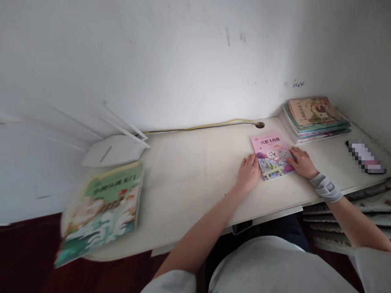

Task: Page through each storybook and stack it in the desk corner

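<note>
Well, the pink book (270, 153) lies between left hand (248, 172) and right hand (302, 162), both unclenched, touching it.

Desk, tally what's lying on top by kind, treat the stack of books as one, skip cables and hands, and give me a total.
Picture books outside the stack, visible: 2 (pink book, green book)
Stack of books: 1
White router: 1
Smartphone: 1
Total: 5
</note>
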The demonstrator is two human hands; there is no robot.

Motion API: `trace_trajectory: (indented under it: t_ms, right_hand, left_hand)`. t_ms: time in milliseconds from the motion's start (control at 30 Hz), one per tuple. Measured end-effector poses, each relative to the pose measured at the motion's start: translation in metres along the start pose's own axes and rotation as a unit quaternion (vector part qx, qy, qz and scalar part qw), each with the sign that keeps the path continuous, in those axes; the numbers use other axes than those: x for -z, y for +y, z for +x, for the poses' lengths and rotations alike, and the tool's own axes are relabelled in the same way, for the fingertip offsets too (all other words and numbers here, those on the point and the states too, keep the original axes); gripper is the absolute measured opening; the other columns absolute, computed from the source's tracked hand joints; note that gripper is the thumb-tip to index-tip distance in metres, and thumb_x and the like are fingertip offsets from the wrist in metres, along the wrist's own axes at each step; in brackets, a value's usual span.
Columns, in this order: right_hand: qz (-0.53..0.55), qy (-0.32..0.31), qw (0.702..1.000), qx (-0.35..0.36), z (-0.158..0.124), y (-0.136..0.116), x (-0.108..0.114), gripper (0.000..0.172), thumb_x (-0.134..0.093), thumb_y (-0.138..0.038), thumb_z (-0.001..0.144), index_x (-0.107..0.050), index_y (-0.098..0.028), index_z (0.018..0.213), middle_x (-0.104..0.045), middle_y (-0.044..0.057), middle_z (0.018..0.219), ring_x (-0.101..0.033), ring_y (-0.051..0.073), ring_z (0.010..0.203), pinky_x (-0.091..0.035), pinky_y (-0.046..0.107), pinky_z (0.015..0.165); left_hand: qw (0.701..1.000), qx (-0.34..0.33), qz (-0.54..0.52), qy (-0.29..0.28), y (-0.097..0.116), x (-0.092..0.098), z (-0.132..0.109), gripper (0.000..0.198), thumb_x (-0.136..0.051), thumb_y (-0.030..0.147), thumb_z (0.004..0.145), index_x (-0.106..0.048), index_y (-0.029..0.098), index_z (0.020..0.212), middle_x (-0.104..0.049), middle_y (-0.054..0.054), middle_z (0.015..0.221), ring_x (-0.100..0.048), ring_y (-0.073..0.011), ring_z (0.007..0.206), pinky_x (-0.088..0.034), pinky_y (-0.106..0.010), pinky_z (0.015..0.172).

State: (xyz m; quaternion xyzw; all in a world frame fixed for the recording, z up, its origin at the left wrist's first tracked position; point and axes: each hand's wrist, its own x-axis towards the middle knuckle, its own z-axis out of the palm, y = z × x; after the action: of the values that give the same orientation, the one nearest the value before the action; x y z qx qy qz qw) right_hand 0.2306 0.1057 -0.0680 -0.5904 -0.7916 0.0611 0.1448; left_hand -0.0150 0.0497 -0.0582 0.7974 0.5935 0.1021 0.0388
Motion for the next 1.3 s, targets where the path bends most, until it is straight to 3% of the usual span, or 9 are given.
trace_trajectory:
  t_ms: [467,667,767,833,933,1000,1067,1167,1300]
  right_hand:
    - [0.074,0.029,0.997,0.014,0.004,-0.004,0.009,0.05,-0.04,-0.042,0.089,-0.053,-0.011,0.126,-0.045,0.02,0.137,-0.041,0.029,0.129,-0.035,0.047,0.104]
    - [0.068,0.081,0.992,0.062,0.002,-0.046,0.034,0.051,-0.039,-0.044,0.09,-0.051,-0.014,0.129,-0.045,0.019,0.138,-0.037,0.032,0.131,-0.033,0.054,0.103]
    - [0.097,0.063,0.987,0.114,-0.001,-0.078,0.039,0.051,-0.036,-0.045,0.091,-0.05,-0.015,0.13,-0.043,0.017,0.141,-0.035,0.029,0.133,-0.035,0.051,0.103]
    - [0.108,0.031,0.985,0.132,-0.005,-0.099,0.037,0.054,-0.036,-0.049,0.091,-0.05,-0.014,0.131,-0.04,0.018,0.142,-0.032,0.029,0.134,-0.035,0.05,0.103]
    - [0.111,-0.021,0.981,0.159,-0.013,-0.125,0.032,0.061,-0.038,-0.056,0.089,-0.048,-0.015,0.133,-0.035,0.019,0.145,-0.026,0.032,0.137,-0.034,0.053,0.103]
    - [0.108,-0.049,0.976,0.184,-0.017,-0.137,0.032,0.064,-0.038,-0.059,0.088,-0.046,-0.017,0.135,-0.033,0.019,0.146,-0.025,0.033,0.137,-0.032,0.056,0.103]
    - [0.107,-0.065,0.972,0.2,-0.017,-0.145,0.034,0.061,-0.038,-0.057,0.089,-0.045,-0.018,0.136,-0.033,0.019,0.147,-0.025,0.034,0.137,-0.031,0.056,0.103]
    - [0.112,-0.071,0.97,0.203,-0.004,-0.146,0.036,0.05,-0.039,-0.048,0.091,-0.049,-0.021,0.132,-0.033,0.016,0.147,-0.027,0.031,0.137,-0.032,0.053,0.105]
    - [0.091,-0.076,0.975,0.187,0.022,-0.138,0.028,0.065,-0.054,-0.045,0.084,-0.039,-0.015,0.14,-0.027,0.019,0.149,-0.021,0.032,0.139,-0.028,0.05,0.108]
  left_hand:
    - [0.999,-0.009,0.027,0.015,0.001,-0.006,-0.003,0.048,-0.024,0.023,0.093,-0.041,0.001,0.132,-0.04,-0.02,0.142,-0.034,-0.029,0.134,-0.024,-0.042,0.11]
    - [1.0,-0.001,-0.019,0.023,0.001,-0.007,-0.002,0.047,-0.028,0.024,0.092,-0.042,0.004,0.132,-0.041,-0.019,0.141,-0.034,-0.0283,0.134,-0.025,-0.043,0.11]
    - [0.99,0.01,-0.131,0.051,-0.004,-0.005,0.0,0.043,-0.033,0.024,0.091,-0.046,0.008,0.129,-0.047,-0.016,0.137,-0.039,-0.0259,0.13,-0.028,-0.042,0.109]
    - [0.959,0.045,-0.265,0.091,-0.009,-0.001,0.001,0.039,-0.032,0.027,0.092,-0.052,0.013,0.122,-0.055,-0.013,0.129,-0.049,-0.0223,0.122,-0.034,-0.039,0.105]
    - [0.86,0.104,-0.48,0.134,-0.017,0.008,-0.001,0.043,-0.027,0.04,0.094,-0.059,0.014,0.108,-0.065,-0.012,0.111,-0.061,-0.0198,0.102,-0.046,-0.035,0.091]
    - [0.804,0.12,-0.565,0.14,-0.02,0.013,-0.003,0.044,-0.033,0.049,0.092,-0.061,0.015,0.094,-0.068,-0.008,0.093,-0.063,-0.019,0.088,-0.049,-0.032,0.08]
    - [0.779,0.127,-0.597,0.145,-0.019,0.016,-0.005,0.042,-0.042,0.054,0.087,-0.059,0.016,0.081,-0.064,-0.003,0.074,-0.061,-0.0166,0.074,-0.048,-0.028,0.07]
    - [0.799,0.147,-0.56,0.161,-0.019,0.02,-0.005,0.043,-0.042,0.056,0.086,-0.055,0.017,0.071,-0.057,0.001,0.063,-0.056,-0.0144,0.065,-0.045,-0.026,0.065]
    - [0.905,0.158,-0.351,0.182,-0.032,0.028,-0.004,0.04,-0.033,0.047,0.092,-0.06,0.018,0.096,-0.067,-0.007,0.092,-0.06,-0.0196,0.09,-0.045,-0.032,0.083]
